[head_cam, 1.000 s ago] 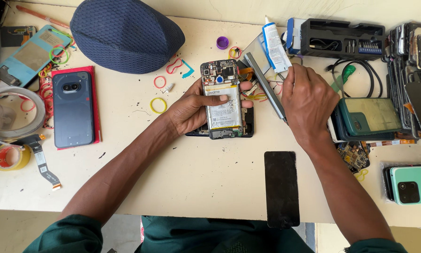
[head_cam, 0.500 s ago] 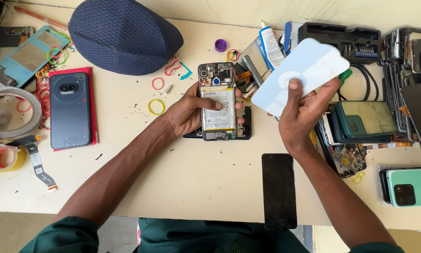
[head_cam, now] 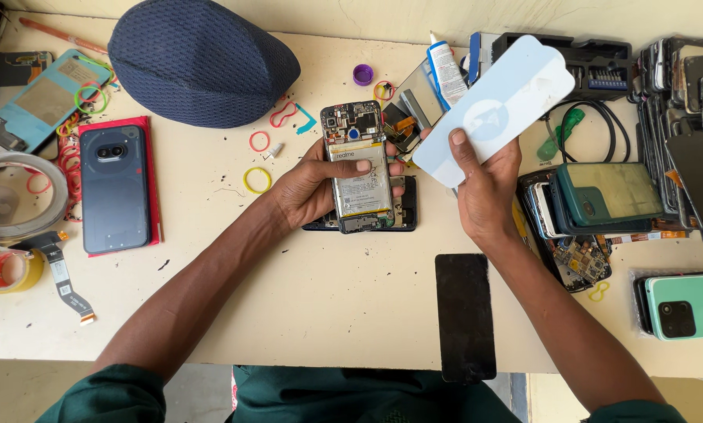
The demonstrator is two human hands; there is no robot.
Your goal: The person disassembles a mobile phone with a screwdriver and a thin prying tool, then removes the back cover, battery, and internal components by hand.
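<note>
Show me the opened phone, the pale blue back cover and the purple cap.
opened phone (head_cam: 358, 184): head view, on the battery in its middle.
pale blue back cover (head_cam: 496, 106): head view, on its flat middle, above the right hand's thumb.
purple cap (head_cam: 362, 74): head view, on the cap's ring.

A pale table (head_cam: 328, 313) holds everything. An opened phone (head_cam: 359, 168) lies on it under the left hand (head_cam: 308, 188). Far to the left of that hand sit a dark blue cap (head_cam: 199, 63), a dark phone (head_cam: 114, 188) and rolls of tape (head_cam: 7, 270). Just below the right hand (head_cam: 484, 192) lies a black screen (head_cam: 465, 317). To its right lie more phones (head_cam: 610, 192), one green (head_cam: 684, 305).
</note>
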